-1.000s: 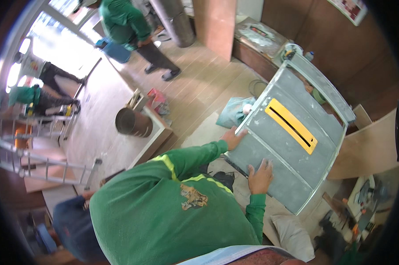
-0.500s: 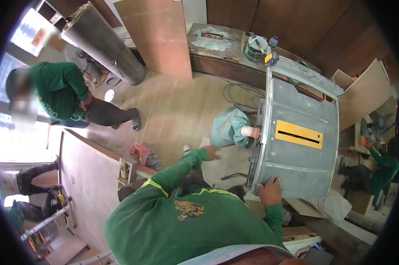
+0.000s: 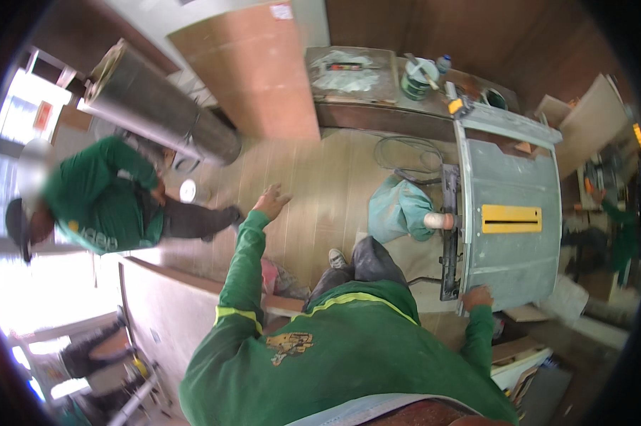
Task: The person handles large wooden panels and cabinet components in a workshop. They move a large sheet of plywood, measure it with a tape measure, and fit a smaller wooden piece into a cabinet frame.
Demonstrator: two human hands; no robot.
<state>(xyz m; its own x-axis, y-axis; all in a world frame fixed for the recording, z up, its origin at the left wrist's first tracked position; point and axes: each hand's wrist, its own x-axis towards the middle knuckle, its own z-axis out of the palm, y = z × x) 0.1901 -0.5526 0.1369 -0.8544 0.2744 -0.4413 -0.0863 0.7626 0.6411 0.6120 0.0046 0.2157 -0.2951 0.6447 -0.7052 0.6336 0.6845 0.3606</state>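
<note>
The saw (image 3: 513,257) stands at right, its flat grey top (image 3: 505,177) scuffed pale in places. A yellow insert (image 3: 512,212) with a dark slot (image 3: 512,222) lies mid-top; a grey fence (image 3: 512,123) spans the far end.

The wearer's two hands (image 3: 269,204) (image 3: 478,297), one table saw (image 3: 513,177), one yellow slotted plate (image 3: 512,214) and one teal bag (image 3: 397,207) show.

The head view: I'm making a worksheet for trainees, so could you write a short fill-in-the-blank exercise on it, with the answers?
1. The slotted plate set in the grey machine top is coloured ____.
2. The right hand is at the near ____ corner of the machine top.
3. The left hand, its fingers spread, is holding ____.

Missing words: yellow; left; nothing.
</note>
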